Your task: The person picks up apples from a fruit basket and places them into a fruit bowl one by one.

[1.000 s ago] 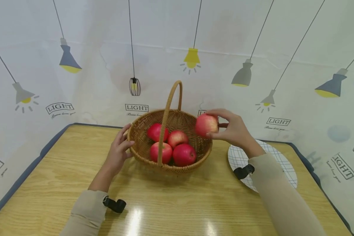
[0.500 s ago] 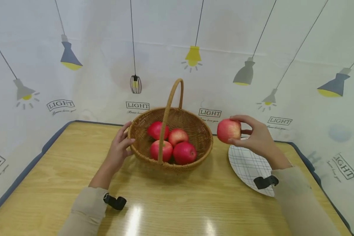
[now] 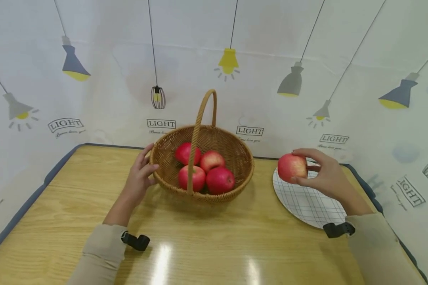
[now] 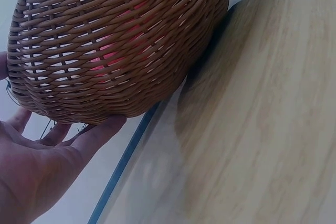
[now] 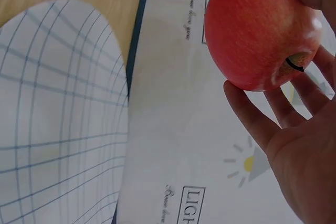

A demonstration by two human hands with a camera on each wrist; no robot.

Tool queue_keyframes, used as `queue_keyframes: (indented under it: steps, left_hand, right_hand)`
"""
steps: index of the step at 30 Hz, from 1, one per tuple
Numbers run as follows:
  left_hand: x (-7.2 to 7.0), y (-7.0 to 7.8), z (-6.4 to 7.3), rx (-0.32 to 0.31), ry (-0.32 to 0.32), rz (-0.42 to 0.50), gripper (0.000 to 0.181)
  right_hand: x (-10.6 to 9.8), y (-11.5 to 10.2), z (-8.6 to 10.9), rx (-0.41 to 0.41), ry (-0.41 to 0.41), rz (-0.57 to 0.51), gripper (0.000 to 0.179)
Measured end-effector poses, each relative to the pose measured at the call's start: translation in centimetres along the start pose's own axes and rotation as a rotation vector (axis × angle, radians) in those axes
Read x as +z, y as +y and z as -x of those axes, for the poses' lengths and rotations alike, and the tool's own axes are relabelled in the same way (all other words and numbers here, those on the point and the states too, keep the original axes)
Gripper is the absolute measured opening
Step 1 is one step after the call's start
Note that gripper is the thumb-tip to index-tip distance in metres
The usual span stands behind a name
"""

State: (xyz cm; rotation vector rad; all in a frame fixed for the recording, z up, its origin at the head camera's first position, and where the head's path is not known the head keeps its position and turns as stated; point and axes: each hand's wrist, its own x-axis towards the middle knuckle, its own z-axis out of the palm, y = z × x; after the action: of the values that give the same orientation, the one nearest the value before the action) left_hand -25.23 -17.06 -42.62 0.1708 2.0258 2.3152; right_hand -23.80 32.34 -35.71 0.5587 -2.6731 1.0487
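My right hand [image 3: 324, 174] holds a red apple [image 3: 291, 168] between thumb and fingers, above the near-left part of a white plate [image 3: 303, 204] with a blue grid pattern. In the right wrist view the apple [image 5: 257, 30] shows its stem end toward the palm. My left hand [image 3: 139, 176] touches the outer left side of a brown wicker basket [image 3: 244, 158]; its fingers lie spread against the weave [image 4: 121, 40] in the left wrist view. Several red apples [image 3: 219, 180] lie inside the basket, under its arched handle [image 3: 198, 122].
The wooden table [image 3: 207, 241] has a dark blue edge [image 3: 50, 176]. Behind it hangs a white cloth [image 3: 189, 47] printed with lamps and words. Black wrist cameras [image 3: 137, 241] are strapped over both sleeves.
My right hand has carried the apple from over the basket's right rim rightward to above the plate. The left hand stays at the basket. The head view has shifted slightly.
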Motion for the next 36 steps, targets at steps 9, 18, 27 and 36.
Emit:
queue_keyframes:
  steps: [9,18,27,36]
  left_hand:
    - [0.1,0.1,0.2,0.019,-0.018,0.003,0.069]
    - [0.1,0.0,0.1,0.023,-0.025,0.010,0.069]
    - [0.0,0.0,0.1,0.018,-0.020,-0.011,0.069]
    - [0.0,0.1,0.1,0.015,-0.016,-0.013,0.069]
  right_hand:
    - [-0.4,2.0,0.7,0.068,-0.075,0.135,0.059]
    - [-0.3,3.3,-0.4,0.159,-0.203,0.264,0.061]
    - [0.5,4.2,-1.8,0.227,-0.249,0.242,0.068]
    - [1.1,5.5,-2.2,0.250,-0.251,0.252,0.069]
